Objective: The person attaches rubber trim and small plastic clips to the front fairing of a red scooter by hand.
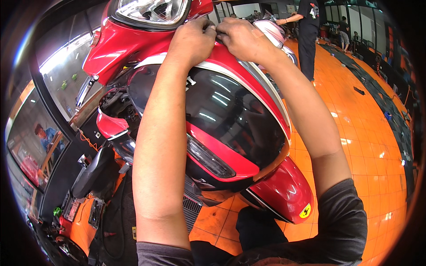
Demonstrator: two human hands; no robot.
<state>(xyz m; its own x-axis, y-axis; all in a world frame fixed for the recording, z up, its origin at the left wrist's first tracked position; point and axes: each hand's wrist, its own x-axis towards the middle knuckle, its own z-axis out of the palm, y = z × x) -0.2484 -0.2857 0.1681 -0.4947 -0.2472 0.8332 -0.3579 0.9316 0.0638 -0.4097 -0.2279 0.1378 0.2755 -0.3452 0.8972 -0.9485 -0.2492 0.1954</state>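
Observation:
Both arms reach over the front of a red and black motor scooter (270, 190), up to just below its headlight (153, 9). My left hand (193, 41) is curled at the top of the red front panel (222, 56), thumb and fingers pressed together. Close beside it, my right hand (242, 38) bends its fingers over the same upper edge. The two sets of fingertips nearly meet, and whatever lies between them is hidden. Below my arms spreads a glossy black panel (230, 111) with white trim around it. A long indicator lamp (211, 157) sits lower down in the red strip.
The red front fender (284, 190) with a yellow badge stands close to my knees. At left, a black seat (93, 173) rests on its side near a black mat. Beyond the scooter, a person in dark clothes (307, 40) stands by another scooter (270, 32) on the orange tiled floor (355, 155).

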